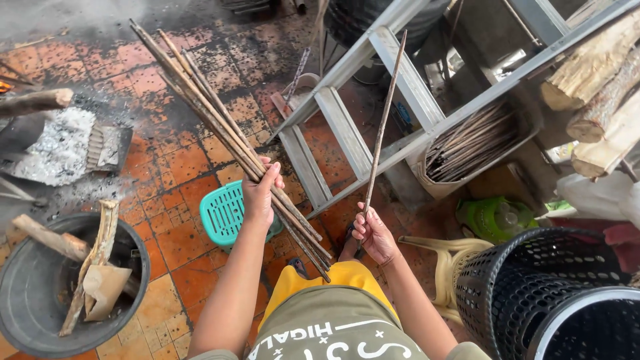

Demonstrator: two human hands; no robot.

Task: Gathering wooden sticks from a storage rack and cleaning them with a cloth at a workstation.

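My left hand grips a bundle of several long thin wooden sticks near their lower end; the bundle slants up and away to the left over the tiled floor. My right hand holds a single thin stick by its lower end, pointing almost straight up in front of the metal ladder. Both hands are in front of my chest, a hand's width apart.
A folded metal ladder lies across the floor. A tray of more sticks sits at right beside stacked firewood. Black perforated baskets stand at lower right, a teal basket under my left arm, a dark basin with wood scraps lower left, ash left.
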